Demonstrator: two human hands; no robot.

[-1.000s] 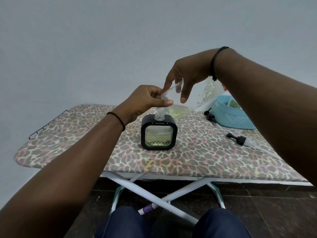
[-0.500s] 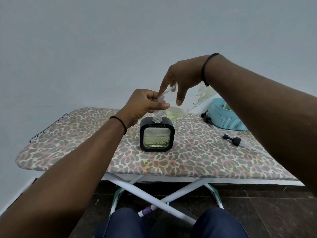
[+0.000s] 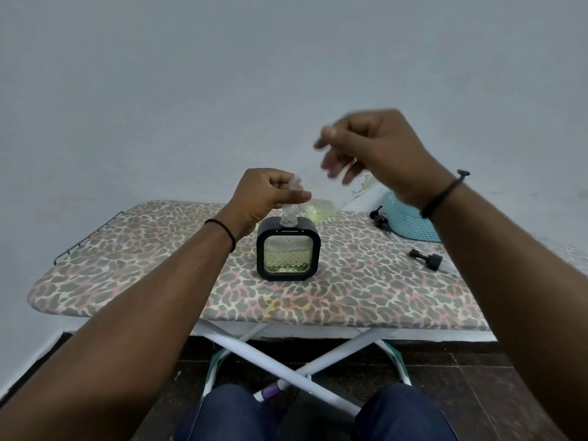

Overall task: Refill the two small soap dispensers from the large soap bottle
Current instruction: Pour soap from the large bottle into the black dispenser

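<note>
Head view: a square black-framed dispenser (image 3: 287, 248) with faceted glass is seen on the leopard-print board (image 3: 159, 268); a clear twisted piece (image 3: 291, 208) above it is pinched by the left hand (image 3: 270, 194); the right hand (image 3: 375, 151), up-right, is blurred, grip unclear.

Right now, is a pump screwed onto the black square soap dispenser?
No, the black square soap dispenser has an open neck; two black pumps lie apart.

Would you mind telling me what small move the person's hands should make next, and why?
Probably bring the blurred right hand back down to the clear funnel-like piece that the left hand pinches in the neck of the black square dispenser. The dispenser looks only about half full, its pump lies loose on the ironing board, so refilling seems unfinished.
</note>
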